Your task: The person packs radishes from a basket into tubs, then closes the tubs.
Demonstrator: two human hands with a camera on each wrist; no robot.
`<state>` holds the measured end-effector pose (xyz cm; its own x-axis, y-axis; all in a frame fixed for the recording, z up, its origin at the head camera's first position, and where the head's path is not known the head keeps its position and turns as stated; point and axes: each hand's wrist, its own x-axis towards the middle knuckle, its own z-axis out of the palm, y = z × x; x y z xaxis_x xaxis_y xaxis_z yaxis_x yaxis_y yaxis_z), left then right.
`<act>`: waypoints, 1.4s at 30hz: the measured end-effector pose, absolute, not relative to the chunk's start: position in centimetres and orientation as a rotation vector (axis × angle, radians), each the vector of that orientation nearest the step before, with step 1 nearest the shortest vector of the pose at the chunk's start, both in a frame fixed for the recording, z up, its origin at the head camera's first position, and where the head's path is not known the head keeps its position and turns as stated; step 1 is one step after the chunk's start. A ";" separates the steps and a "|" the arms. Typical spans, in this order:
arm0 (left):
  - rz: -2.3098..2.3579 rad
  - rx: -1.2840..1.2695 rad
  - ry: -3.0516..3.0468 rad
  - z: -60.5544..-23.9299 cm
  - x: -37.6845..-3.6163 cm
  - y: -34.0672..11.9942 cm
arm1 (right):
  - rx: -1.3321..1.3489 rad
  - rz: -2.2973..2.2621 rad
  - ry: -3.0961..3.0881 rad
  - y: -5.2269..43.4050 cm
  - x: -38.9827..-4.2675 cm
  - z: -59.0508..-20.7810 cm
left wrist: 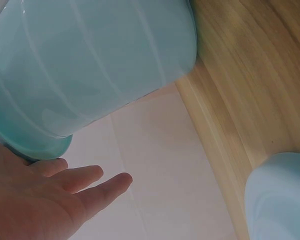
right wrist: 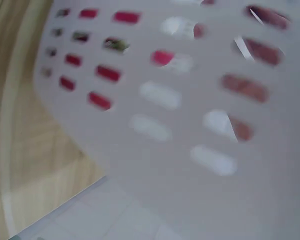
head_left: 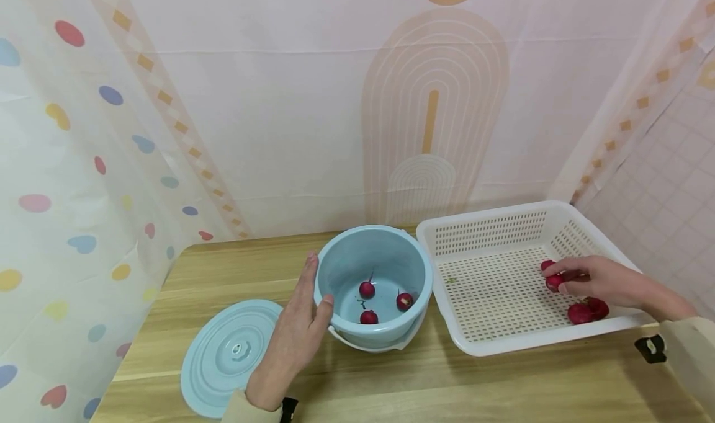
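Note:
A light blue bucket (head_left: 374, 237) stands upright with several red radishes inside, among them one radish (head_left: 367, 289) near its middle. My left hand (head_left: 298, 327) rests against the left side of the bucket's rim, fingers straight; in the left wrist view those fingers (left wrist: 102, 192) extend beside the rim. Inside the white plastic basket (head_left: 441, 305), my right hand (head_left: 606, 281) pinches a radish (head_left: 554, 283) between thumb and fingers. Another radish (head_left: 547, 265) shows just behind it. More radishes (head_left: 581, 314) lie under the wrist. The basket's slotted wall (right wrist: 155, 165) hides that hand mostly in the right wrist view.
A round light blue lid (head_left: 209, 355) lies on the wooden table (head_left: 391, 386), left of the bucket. The basket stands close against the bucket's right side. A patterned cloth (head_left: 279, 131) hangs behind the table.

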<state>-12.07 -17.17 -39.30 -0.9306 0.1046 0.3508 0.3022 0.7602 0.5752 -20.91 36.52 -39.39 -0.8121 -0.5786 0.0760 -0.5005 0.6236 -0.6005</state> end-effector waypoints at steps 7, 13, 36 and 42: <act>-0.952 -0.317 -2.655 -39.3 -12.1 -17.2 | -0.990 -1.102 2.759 35.7 -19.9 -38.5; -0.948 -0.308 -2.667 -39.3 -12.1 -17.1 | -1.044 -1.261 2.695 34.8 -19.2 -38.0; -0.949 -0.307 -2.660 -39.4 -12.1 -17.0 | -1.073 -1.485 2.754 29.5 -15.6 -35.0; -0.956 -0.297 -2.660 -39.4 -12.1 -17.0 | -1.048 -1.537 2.810 27.7 -14.8 -34.4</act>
